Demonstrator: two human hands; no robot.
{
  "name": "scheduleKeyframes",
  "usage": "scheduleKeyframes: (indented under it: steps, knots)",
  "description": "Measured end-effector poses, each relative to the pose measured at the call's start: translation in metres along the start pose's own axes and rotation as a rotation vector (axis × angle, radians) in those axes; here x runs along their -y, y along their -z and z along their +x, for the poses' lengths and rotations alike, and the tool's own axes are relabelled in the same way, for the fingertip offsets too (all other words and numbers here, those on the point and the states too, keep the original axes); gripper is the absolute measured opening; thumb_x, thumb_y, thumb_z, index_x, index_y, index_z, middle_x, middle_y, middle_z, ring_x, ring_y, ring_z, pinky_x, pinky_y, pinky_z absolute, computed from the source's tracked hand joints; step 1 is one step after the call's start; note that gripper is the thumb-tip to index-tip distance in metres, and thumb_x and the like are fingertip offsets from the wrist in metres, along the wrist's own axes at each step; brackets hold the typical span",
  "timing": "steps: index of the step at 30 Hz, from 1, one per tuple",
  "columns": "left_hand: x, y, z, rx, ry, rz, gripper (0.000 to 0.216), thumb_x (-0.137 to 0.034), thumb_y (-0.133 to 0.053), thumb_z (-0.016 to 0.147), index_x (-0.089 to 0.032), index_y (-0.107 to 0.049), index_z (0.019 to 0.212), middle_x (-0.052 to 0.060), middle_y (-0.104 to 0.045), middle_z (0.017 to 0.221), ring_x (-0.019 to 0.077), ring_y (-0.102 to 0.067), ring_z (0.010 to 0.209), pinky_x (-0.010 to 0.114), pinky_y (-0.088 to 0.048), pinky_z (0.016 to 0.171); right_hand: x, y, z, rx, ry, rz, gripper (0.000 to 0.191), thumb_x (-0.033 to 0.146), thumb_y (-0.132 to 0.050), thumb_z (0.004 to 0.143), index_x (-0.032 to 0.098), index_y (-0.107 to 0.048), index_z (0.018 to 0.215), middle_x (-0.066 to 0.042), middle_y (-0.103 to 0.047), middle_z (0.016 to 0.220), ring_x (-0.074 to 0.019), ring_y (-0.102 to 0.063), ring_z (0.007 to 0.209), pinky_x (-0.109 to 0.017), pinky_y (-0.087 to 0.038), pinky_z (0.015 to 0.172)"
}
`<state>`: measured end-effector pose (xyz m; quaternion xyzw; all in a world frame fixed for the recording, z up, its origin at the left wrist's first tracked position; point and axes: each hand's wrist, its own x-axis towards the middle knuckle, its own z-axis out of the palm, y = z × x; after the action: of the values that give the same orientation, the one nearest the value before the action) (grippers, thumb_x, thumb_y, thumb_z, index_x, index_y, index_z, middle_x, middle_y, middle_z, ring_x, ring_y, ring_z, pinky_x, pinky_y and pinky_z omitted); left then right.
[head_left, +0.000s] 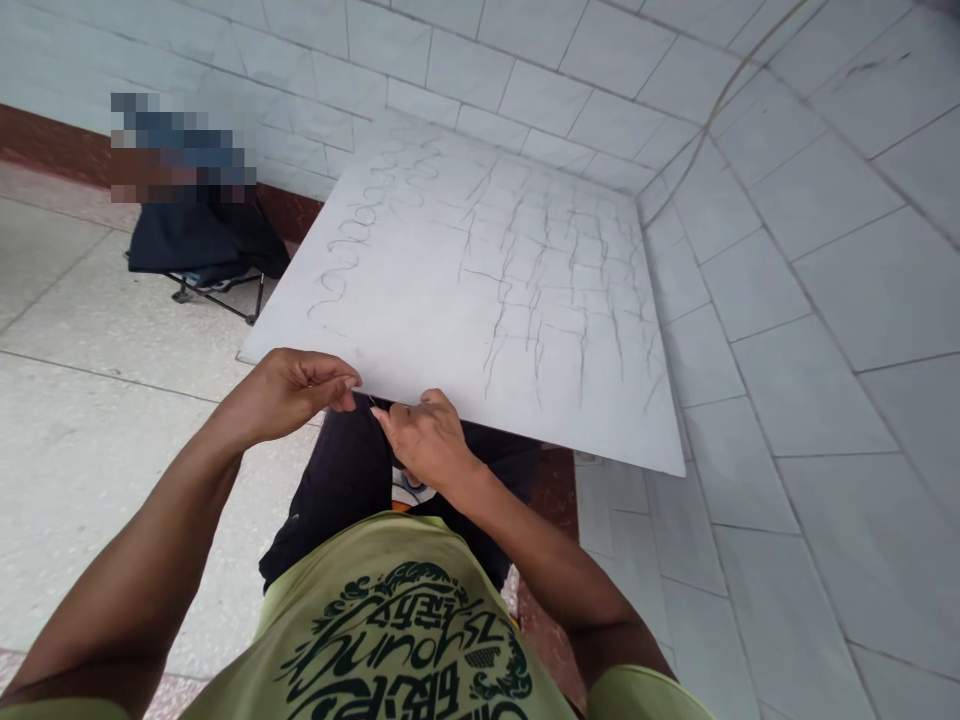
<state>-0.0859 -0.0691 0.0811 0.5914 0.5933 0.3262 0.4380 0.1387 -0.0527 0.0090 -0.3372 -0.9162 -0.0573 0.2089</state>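
My left hand (309,392) is at the near edge of a large white board (420,320), its thumb and fingertips pinched together. Just to its right, my right hand (426,432) lies at the same edge, with curled fingers. A thin dark sliver (371,400) shows between the two hands, at the right thumb tip; it is too small to name. Dark curly lines (352,235) run down the left side of the board's surface. Rough crossing lines (536,270), like a loose grid, cover its middle and right. The board tilts over my dark-clad legs (330,480).
White tiled walls (795,400) stand behind and to the right of the board. A pale cable (705,130) hangs down the corner. On the speckled floor (97,450) at left is a folding stool (225,285) with dark cloth on it; a blurred patch covers its top.
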Motion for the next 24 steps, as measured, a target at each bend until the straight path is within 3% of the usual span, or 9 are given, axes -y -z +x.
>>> scheduleKeyframes:
  steps: [6,11,17,21,24]
  knots:
    - [0.008,-0.001,-0.003,0.024,-0.003,0.005,0.025,-0.045,-0.072,0.087,-0.022,-0.083,0.087,0.005,-0.077,0.075,0.0193,-0.072,0.071,0.027,-0.057,0.068,0.009,-0.007,-0.007,-0.009,-0.204,-0.020,0.049,0.041,-0.044,0.110,0.019,-0.063,0.070,-0.003,-0.061,0.050,-0.0174,-0.056,0.050,-0.032,-0.036,0.063]
    - [0.007,0.007,-0.001,0.029,0.034,-0.019,0.029,-0.049,-0.075,0.084,-0.021,-0.081,0.086,0.006,-0.078,0.075,0.0203,-0.073,0.072,0.028,-0.059,0.068,0.006,-0.008,-0.016,0.030,-0.110,0.034,0.045,0.039,-0.043,0.111,0.019,-0.061,0.076,-0.002,-0.063,0.055,-0.0161,-0.057,0.050,-0.031,-0.039,0.061]
    - [0.002,0.016,0.002,0.018,0.045,0.015,0.031,-0.051,-0.074,0.084,-0.021,-0.081,0.082,0.006,-0.077,0.075,0.0207,-0.072,0.071,0.030,-0.059,0.070,0.002,-0.014,-0.025,0.078,-0.055,0.101,0.026,0.028,-0.045,0.110,0.014,-0.066,0.114,-0.005,-0.071,0.072,-0.0191,-0.064,0.061,-0.032,-0.047,0.069]
    - [0.003,0.019,0.003,0.026,0.047,0.047,0.031,-0.052,-0.073,0.085,-0.022,-0.081,0.083,0.006,-0.078,0.077,0.0208,-0.073,0.073,0.029,-0.058,0.069,0.004,-0.017,-0.028,0.154,-0.078,0.168,0.036,0.011,-0.046,0.104,0.006,-0.059,0.137,-0.009,-0.075,0.083,-0.0218,-0.069,0.069,-0.034,-0.053,0.072]
    - [0.003,0.021,0.005,0.056,0.046,0.063,0.032,-0.053,-0.073,0.085,-0.022,-0.081,0.082,0.006,-0.078,0.077,0.0209,-0.073,0.073,0.028,-0.058,0.068,0.008,-0.013,-0.028,0.207,-0.179,0.296,0.042,0.010,-0.044,0.103,0.005,-0.055,0.143,-0.009,-0.076,0.085,-0.0210,-0.072,0.072,-0.031,-0.056,0.073]
